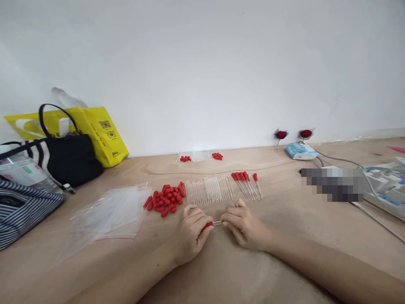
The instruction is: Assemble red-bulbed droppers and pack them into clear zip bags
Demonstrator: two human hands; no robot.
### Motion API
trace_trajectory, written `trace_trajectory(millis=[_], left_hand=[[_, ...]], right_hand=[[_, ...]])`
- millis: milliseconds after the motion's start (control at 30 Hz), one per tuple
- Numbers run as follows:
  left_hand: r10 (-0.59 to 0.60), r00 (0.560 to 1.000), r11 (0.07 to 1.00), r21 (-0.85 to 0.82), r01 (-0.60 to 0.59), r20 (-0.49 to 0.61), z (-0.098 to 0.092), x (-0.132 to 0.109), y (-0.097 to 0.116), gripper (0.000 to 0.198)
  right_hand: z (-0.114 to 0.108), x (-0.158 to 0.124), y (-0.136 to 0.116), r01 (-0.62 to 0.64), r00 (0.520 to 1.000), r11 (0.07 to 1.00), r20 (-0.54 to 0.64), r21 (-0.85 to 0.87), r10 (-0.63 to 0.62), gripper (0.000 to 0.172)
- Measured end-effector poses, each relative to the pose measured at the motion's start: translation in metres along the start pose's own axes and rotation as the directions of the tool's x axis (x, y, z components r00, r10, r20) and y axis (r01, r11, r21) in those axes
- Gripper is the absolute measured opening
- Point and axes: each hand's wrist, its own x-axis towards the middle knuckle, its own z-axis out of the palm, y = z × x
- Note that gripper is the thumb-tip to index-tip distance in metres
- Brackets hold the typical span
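Between my two hands, near the middle of the head view, a red rubber dropper bulb (208, 225) meets a clear glass dropper tube (217, 223). My left hand (194, 230) is closed around the bulb. With its fingertips pinched, my right hand (242, 223) grips the tube; its far end is hidden in the fingers. Just beyond lies a row of clear glass tubes (209, 190). A heap of loose red bulbs (166, 198) is left of the row. To its right lie several droppers with red bulbs fitted (247, 185).
Clear zip bags (117, 211) lie flat at the left. Beyond them stand a yellow bag (106, 139), a black handbag (76, 158) and a striped bag (28, 215). By the wall lie packed bags with red bulbs (201, 156). Right: a tissue pack (300, 151), cables, a power strip (387, 202).
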Motion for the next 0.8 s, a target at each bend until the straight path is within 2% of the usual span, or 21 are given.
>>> trace_trajectory(millis=[200, 333, 433, 500, 567, 600, 633, 667, 733, 767, 800], left_hand=[[0.005, 0.998, 1.000, 0.024, -0.006, 0.056, -0.006, 0.003, -0.001, 0.019], [0.004, 0.999, 0.998, 0.063, -0.007, 0.044, -0.011, 0.003, -0.003, 0.017], [-0.001, 0.999, 0.995, 0.095, 0.004, -0.036, -0.010, 0.001, -0.008, 0.015], [-0.015, 0.992, 0.990, 0.138, 0.031, -0.122, -0.009, -0.001, -0.011, 0.026], [-0.039, 0.982, 0.984, 0.167, 0.070, -0.184, -0.009, -0.002, -0.013, 0.032], [-0.054, 0.979, 0.982, 0.170, 0.088, -0.196, -0.009, -0.003, -0.014, 0.031], [-0.068, 0.978, 0.980, 0.169, 0.102, -0.196, -0.009, -0.003, -0.014, 0.030], [-0.083, 0.979, 0.979, 0.165, 0.115, -0.188, -0.009, -0.003, -0.014, 0.029], [-0.112, 0.982, 0.978, 0.156, 0.136, -0.154, -0.009, -0.002, -0.014, 0.027], [-0.124, 0.983, 0.978, 0.151, 0.145, -0.139, -0.009, -0.002, -0.014, 0.026], [-0.134, 0.983, 0.978, 0.146, 0.152, -0.126, -0.009, -0.002, -0.013, 0.025]], right_hand=[[-0.001, 0.001, 0.003, -0.029, 0.999, 0.999, 0.034, 0.015, 0.028, 0.023], [-0.004, 0.003, 0.001, -0.002, 1.000, 0.992, -0.021, -0.128, 0.000, 0.018], [-0.008, 0.003, 0.003, 0.025, 0.998, 0.973, -0.042, -0.230, -0.036, 0.019], [-0.012, 0.001, 0.012, -0.047, 0.996, 0.965, -0.086, -0.259, 0.025, 0.020], [-0.018, -0.002, 0.028, -0.235, 0.965, 0.942, -0.177, -0.239, 0.195, 0.020], [-0.022, -0.004, 0.038, -0.355, 0.922, 0.913, -0.238, -0.199, 0.306, 0.020], [-0.025, -0.007, 0.048, -0.480, 0.855, 0.867, -0.293, -0.135, 0.428, 0.021], [-0.029, -0.009, 0.058, -0.598, 0.768, 0.800, -0.324, -0.052, 0.553, 0.023], [-0.035, -0.013, 0.076, -0.789, 0.562, 0.611, -0.317, 0.073, 0.764, 0.027], [-0.036, -0.014, 0.083, -0.849, 0.472, 0.521, -0.311, 0.094, 0.825, 0.029], [-0.038, -0.015, 0.088, -0.889, 0.403, 0.447, -0.296, 0.099, 0.866, 0.031]])
